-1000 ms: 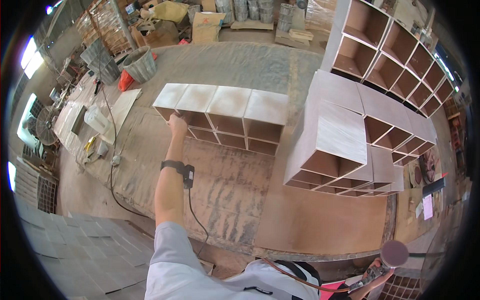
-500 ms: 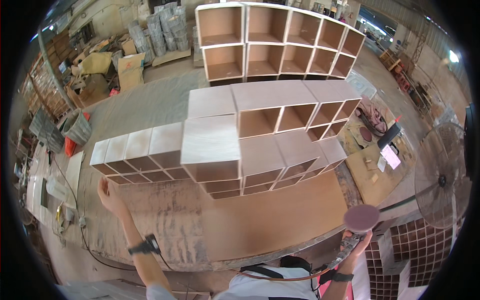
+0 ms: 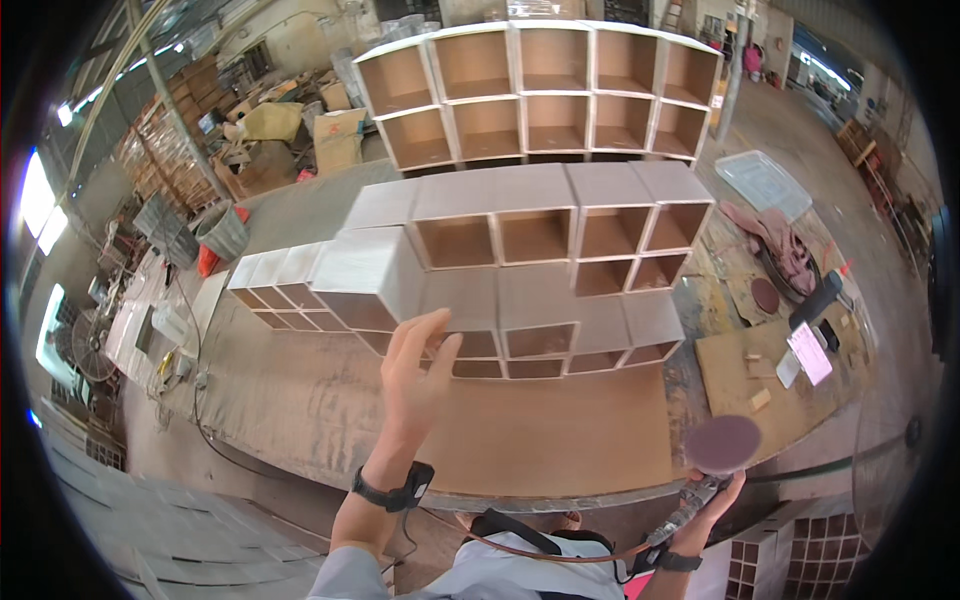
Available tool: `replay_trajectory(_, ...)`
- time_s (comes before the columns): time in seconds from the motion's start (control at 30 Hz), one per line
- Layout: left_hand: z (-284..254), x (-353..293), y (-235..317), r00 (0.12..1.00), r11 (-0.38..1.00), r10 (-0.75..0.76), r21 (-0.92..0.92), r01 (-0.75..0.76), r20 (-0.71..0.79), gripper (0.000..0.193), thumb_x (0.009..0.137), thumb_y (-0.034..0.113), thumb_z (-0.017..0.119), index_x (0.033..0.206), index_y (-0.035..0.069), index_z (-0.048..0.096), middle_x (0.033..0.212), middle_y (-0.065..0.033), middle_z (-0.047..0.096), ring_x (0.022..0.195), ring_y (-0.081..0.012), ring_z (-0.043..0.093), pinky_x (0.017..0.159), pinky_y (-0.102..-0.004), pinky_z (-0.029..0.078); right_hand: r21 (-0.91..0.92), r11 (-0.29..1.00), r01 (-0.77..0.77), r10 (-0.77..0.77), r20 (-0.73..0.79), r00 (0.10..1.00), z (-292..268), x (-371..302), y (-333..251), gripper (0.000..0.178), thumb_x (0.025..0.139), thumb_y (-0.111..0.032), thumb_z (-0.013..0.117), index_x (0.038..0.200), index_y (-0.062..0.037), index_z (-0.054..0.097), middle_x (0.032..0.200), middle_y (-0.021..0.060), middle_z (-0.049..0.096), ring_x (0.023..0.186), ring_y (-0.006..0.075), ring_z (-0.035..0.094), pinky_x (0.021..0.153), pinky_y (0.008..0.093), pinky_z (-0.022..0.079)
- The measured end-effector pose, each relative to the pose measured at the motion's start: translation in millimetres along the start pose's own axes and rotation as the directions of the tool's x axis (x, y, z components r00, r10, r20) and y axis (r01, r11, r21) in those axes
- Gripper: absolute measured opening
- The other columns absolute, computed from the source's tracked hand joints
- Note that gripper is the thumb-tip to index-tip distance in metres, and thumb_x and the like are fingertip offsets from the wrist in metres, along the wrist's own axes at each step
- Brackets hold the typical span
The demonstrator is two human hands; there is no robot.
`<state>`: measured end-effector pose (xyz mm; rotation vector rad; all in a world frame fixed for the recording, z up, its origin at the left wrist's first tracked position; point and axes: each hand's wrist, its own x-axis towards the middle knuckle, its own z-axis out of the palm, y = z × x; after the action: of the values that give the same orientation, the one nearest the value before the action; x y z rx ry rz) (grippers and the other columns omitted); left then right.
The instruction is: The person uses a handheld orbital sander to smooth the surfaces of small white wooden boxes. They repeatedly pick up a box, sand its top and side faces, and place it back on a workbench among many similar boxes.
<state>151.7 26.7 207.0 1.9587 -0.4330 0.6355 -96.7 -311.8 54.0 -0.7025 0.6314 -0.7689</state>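
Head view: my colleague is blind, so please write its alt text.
The right hand grips a sander with a round purple disc, while the left hand is open and appears empty. Beyond them, pale cubby units stand on a workbench.

1. I see a plain white shirt [image 3: 470,575] on the torso.
2. Left of the shirt's middle, its sleeve [image 3: 350,576] looks pale grey; beyond that, the left hand [image 3: 412,390] is bare.
3. Past the shirt's left sleeve, a black band [image 3: 372,491] carries a boxy black module [image 3: 418,484], trailing a thin dark cable [image 3: 406,524].
4. Right of the shirt, another dark wristband [image 3: 680,562].
5. Along the shirt's front, a black strap [image 3: 515,530].
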Motion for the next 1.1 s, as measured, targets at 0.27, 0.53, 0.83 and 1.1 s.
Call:
replay_trajectory(0.27,194,46,44,0.969,0.990,0.139,-0.029,-0.136,0.203,0.045,0.089,0.018,0.070,0.128,0.000,0.060,0.122,-0.0175,0.065,0.110,-0.0280,0.063,0.091,-0.0359,0.052,0.096,0.995,-0.002,0.004,-0.019,1.000,-39,41,-33,0.037,0.097,-0.043,0.045,0.104,-0.0087,0.057,0.081,0.0065,0.062,0.062,0.0190,0.059,0.050,0.0305,0.047)
replay_trajectory(0.53,324,89,56,0.961,0.975,-0.215,0.088,0.202,0.175,0.079,0.082,0.056,0.071,0.117,-0.014,0.060,0.117,-0.0345,0.062,0.112,-0.0436,0.062,0.096,-0.0477,0.049,0.086,0.996,0.000,0.006,-0.067,0.998,-55,38,-54,0.041,0.096,-0.045,0.044,0.110,-0.0078,0.057,0.083,0.0048,0.061,0.070,0.0164,0.057,0.059,0.0301,0.044)
replay_trajectory(0.83,337,112,52,0.973,0.934,-0.225,0.293,0.203,0.043,0.052,0.097,0.040,0.052,0.081,-0.005,0.070,0.084,-0.0297,0.068,0.083,-0.0451,0.067,0.078,-0.0515,0.053,0.065,0.998,-0.014,0.021,-0.123,0.992,-68,24,-69,0.041,0.098,-0.046,0.043,0.105,-0.0083,0.056,0.079,0.0069,0.061,0.058,0.0177,0.058,0.045,0.0285,0.045)
replay_trajectory(1.1,231,-58,74,0.876,0.878,0.444,0.106,-0.467,0.187,0.034,0.088,0.021,0.055,0.107,-0.005,0.066,0.103,-0.0273,0.066,0.099,-0.0471,0.061,0.088,-0.0578,0.047,0.111,0.994,0.015,0.009,-0.215,0.977,-75,54,-66,0.045,0.098,-0.052,0.044,0.103,-0.0092,0.056,0.078,0.0058,0.062,0.055,0.0186,0.059,0.037,0.0303,0.045)
